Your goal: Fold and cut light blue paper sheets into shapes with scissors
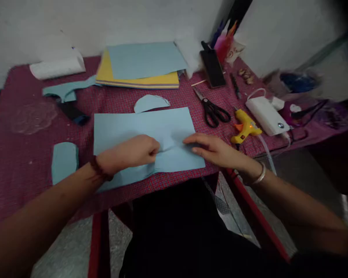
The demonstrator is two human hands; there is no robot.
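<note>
On my blurred feed, the left hand (135, 151) curls its fingers closed over the flat, rectangular blue paper (127, 125) on the checked-cloth tabletop (23, 166); anything pinched is hidden from me. The right hand (214, 150), fingers parted, is at its right side.

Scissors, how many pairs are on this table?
1 pair: the black-handled scissors lie between the large blue paper and the yellow glue gun. No others show.
</note>
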